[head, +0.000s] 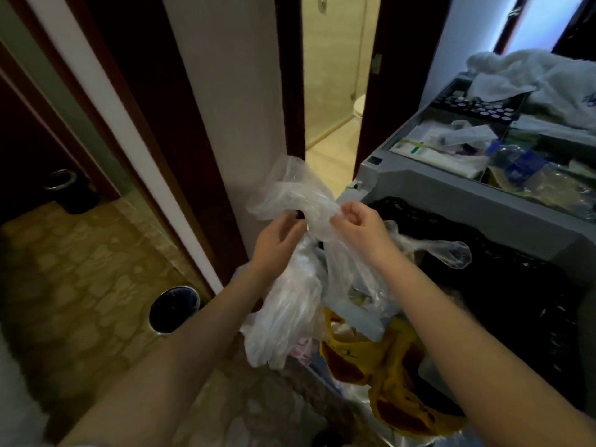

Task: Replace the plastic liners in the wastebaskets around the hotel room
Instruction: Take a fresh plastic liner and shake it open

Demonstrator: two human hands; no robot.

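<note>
A clear plastic liner (290,298), full of rubbish, hangs in front of me over the black sack (503,285) of the housekeeping cart. My left hand (274,243) grips the liner's bunched neck from the left. My right hand (361,227) pinches the loose top of the plastic between thumb and fingers. A round wastebasket (174,309) with a shiny rim stands on the carpet at the lower left, with no liner visible in it.
The grey cart (451,185) carries trays of toiletries, bottles and white towels (541,79). A yellow bag (387,382) lies in the sack below my hands. A dark door frame and white wall stand ahead, with the bathroom and toilet (359,106) beyond. A mirror on the left reflects another wastebasket (61,180).
</note>
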